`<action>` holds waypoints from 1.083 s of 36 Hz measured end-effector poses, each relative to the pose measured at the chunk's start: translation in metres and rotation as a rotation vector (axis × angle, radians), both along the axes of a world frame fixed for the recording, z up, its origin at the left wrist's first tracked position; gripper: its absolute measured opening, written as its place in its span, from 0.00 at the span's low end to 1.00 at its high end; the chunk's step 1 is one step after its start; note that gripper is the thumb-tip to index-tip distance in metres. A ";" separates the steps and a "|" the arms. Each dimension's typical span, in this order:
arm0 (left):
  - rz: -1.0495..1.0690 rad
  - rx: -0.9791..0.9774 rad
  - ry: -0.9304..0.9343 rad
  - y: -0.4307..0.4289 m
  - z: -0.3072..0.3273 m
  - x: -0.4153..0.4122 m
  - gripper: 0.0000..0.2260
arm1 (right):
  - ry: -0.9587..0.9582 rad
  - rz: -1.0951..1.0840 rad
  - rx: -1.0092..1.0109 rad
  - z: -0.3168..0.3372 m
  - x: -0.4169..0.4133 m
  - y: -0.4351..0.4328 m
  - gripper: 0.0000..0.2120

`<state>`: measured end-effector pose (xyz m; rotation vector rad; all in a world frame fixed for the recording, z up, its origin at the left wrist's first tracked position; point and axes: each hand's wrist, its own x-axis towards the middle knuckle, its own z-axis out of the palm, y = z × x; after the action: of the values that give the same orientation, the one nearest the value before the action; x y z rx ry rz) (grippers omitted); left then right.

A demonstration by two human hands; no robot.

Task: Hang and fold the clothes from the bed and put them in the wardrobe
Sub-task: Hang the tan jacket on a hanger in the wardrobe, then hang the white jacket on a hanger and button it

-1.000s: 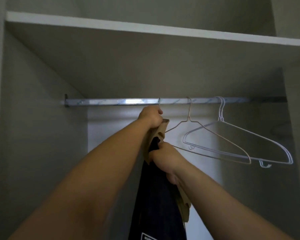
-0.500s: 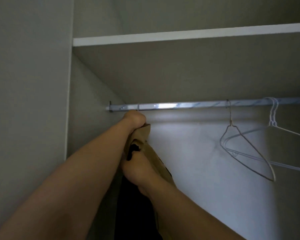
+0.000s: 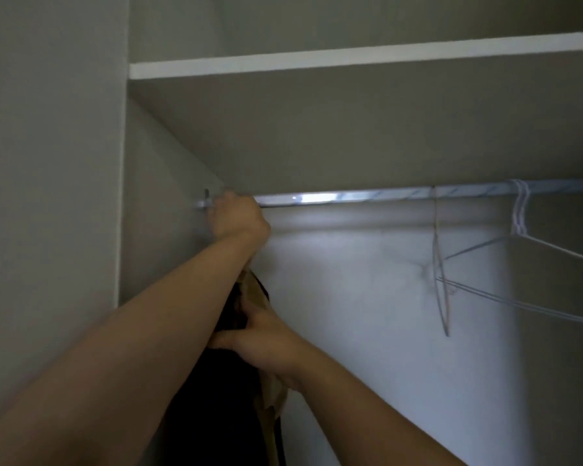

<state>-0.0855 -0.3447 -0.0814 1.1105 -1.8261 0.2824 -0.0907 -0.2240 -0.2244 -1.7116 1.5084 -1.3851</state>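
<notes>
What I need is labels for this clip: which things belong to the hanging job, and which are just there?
In the job:
- left hand, fisted at the left end of the rail
- right hand, gripping the dark garment
- tan cloth with that garment

Just there:
- empty wire hangers further right on the rail
- shelf above

One view only: head-worn, wide-angle. The wearer stands right at the open wardrobe (image 3: 384, 331), with the lens tilted forward and up into the hanging bay. The shelf (image 3: 350, 57) crosses high in frame, its underside seen from below. The rail (image 3: 350, 198) runs across at mid-height. The left side panel (image 3: 48, 196) fills the left edge, very near. The wire hangers (image 3: 520, 213) are cut off by the right edge. Both forearms enter from the bottom edge. The left hand (image 3: 239, 215) is up at the rail. The right hand (image 3: 266, 341) is lower, on the dark garment (image 3: 223, 398), close to the lens.
</notes>
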 end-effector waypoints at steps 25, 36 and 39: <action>-1.283 0.809 0.137 0.147 -0.041 -0.200 0.19 | 0.642 -1.361 -0.409 -0.027 -0.129 0.183 0.25; -1.632 1.157 0.454 0.167 -0.024 -0.233 0.04 | 0.174 -1.190 -0.301 0.020 -0.165 0.195 0.28; -1.715 1.110 0.545 0.183 -0.017 -0.233 0.04 | 0.105 -1.160 -0.294 0.031 -0.171 0.206 0.28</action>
<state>-0.3182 -0.1620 -0.0988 -0.1665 -1.7044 -1.9376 -0.2616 -0.0182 -0.1939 -0.9800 2.6511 -2.1245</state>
